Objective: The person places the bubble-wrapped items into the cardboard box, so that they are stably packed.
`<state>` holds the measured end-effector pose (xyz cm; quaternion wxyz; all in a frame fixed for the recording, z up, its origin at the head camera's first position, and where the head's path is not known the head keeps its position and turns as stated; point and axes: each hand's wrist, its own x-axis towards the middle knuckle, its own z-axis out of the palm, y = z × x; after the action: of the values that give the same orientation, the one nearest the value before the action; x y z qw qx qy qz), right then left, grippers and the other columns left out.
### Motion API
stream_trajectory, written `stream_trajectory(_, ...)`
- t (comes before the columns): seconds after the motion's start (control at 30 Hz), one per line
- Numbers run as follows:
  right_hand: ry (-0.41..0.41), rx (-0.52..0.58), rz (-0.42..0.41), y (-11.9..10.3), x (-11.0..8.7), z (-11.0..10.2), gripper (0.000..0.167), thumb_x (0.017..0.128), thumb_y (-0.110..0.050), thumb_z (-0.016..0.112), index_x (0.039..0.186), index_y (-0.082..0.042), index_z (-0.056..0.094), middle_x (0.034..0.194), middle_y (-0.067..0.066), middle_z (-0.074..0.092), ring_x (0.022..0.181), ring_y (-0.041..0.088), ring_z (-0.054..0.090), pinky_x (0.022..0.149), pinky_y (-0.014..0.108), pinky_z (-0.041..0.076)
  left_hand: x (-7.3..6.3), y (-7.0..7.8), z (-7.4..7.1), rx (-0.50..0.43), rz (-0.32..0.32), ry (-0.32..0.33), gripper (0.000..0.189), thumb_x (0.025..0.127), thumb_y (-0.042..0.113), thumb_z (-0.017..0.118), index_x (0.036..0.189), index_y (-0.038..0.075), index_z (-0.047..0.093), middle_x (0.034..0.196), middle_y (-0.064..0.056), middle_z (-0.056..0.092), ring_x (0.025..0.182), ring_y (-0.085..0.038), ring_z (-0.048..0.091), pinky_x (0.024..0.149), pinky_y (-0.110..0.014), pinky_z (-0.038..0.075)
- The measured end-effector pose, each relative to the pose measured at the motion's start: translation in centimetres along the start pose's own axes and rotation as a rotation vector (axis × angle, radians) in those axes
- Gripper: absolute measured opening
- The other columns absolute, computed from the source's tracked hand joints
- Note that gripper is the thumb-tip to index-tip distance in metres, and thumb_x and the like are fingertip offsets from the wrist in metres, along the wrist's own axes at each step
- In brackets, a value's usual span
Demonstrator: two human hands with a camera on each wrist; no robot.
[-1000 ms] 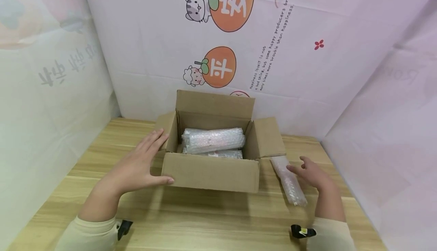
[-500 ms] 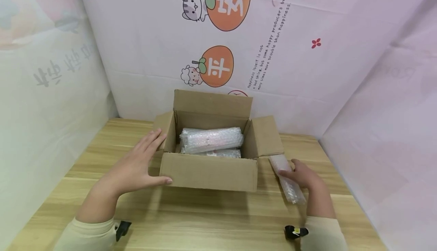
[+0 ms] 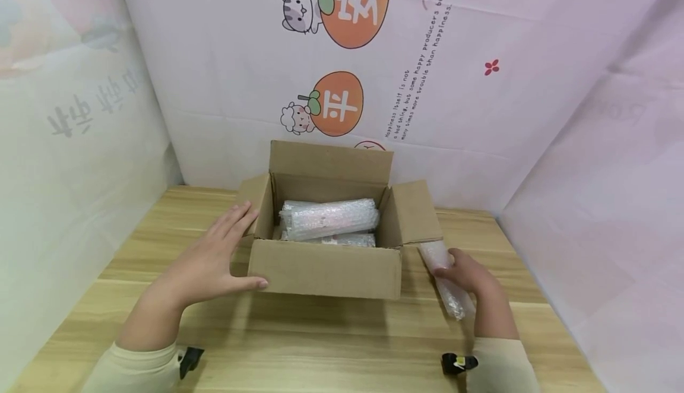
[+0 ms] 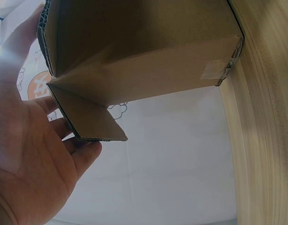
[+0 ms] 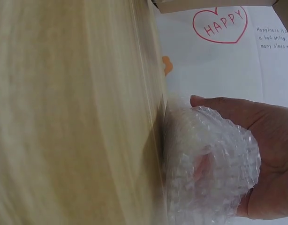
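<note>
An open cardboard box (image 3: 324, 269) stands on the wooden table. My left hand (image 3: 205, 265) rests on it, straight fingers on the left flap (image 3: 255, 203) and thumb at the front flap's corner. In the left wrist view, the fingers of the left hand (image 4: 36, 154) pass behind that flap (image 4: 87, 115). Beside the box on the right, my right hand (image 3: 470, 271) grips a bubble-wrapped roll (image 3: 451, 298), whose far end lies under the right flap. The right wrist view shows the roll's open end (image 5: 212, 164) close to the tabletop, something pinkish inside, and the right hand (image 5: 270, 159) around it.
More bubble-wrapped rolls (image 3: 333, 218) lie stacked inside the box. Its right flap (image 3: 417, 212) and back flap (image 3: 330, 161) are folded outward. Printed white sheets (image 3: 454, 84) enclose the wooden table (image 3: 320, 345) at the back and both sides.
My right hand has moved left onto the bubble-wrapped roll beside the box and closed around it. The left hand stays on the box, and the whole head view has shifted slightly.
</note>
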<state>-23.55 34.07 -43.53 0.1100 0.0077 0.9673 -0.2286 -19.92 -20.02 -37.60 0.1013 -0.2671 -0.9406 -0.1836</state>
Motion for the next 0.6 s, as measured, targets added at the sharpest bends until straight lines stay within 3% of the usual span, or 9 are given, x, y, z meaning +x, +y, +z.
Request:
stream_trajectory(0.3, 0.025, -0.029, -0.016, 0.2, 0.2, -0.1, 0.086, 0.093, -0.044, 0.062, 0.146, 0.014, 0.026, 0.137, 0.040, 0.044, 0.125, 0.056, 0.045, 0.100, 0.064, 0.041, -0.3, -0.1, 0.1, 0.004, -0.009, 0.006, 0.121, 0.069, 0.082, 0.062, 0.160, 0.025, 0.007, 0.166, -0.002, 0.006, 0.152, -0.031, 0.008, 0.113, -0.063, 0.027)
stream_trajectory(0.6, 0.069, 0.043, -0.027, 1.0, -0.2, -1.6, 0.088, 0.094, -0.041, 0.062, 0.148, 0.013, 0.020, 0.134, 0.043, 0.044, 0.122, 0.055, 0.047, 0.098, 0.063, 0.043, -0.2, 0.0, 0.0, 0.006, -0.003, 0.005, 0.120, 0.070, 0.082, 0.062, 0.160, 0.024, 0.007, 0.166, -0.002, 0.005, 0.152, -0.031, 0.008, 0.114, -0.063, 0.026)
